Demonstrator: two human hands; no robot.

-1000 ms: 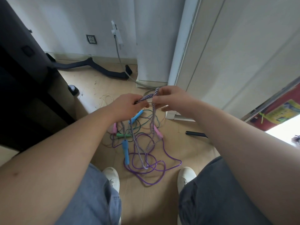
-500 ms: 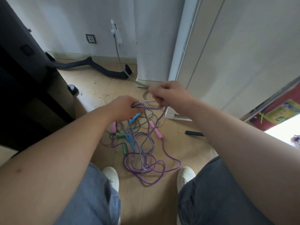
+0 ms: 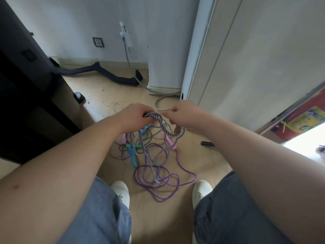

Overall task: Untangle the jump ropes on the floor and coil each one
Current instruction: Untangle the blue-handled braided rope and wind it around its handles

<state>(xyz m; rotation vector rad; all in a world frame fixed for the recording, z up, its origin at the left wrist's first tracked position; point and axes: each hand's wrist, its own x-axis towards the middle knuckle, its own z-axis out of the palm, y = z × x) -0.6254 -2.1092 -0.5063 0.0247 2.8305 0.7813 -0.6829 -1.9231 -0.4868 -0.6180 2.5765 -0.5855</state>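
L hand [image 3: 135, 118] fingers curled on braided rope [image 3: 154, 115] | R hand [image 3: 184, 115] pinching it, lower vs 0.5s ago

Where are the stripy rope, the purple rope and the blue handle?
stripy rope [image 3: 155, 115]: head view, top of the lifted loop.
purple rope [image 3: 135, 178]: head view, left edge of its loops.
blue handle [image 3: 132, 155]: head view, its middle.

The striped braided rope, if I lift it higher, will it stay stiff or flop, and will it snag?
Probably floppy: the striped rope sags in loose loops between the left hand and right hand. Likely to snag, since its strands cross the purple rope on the floor.
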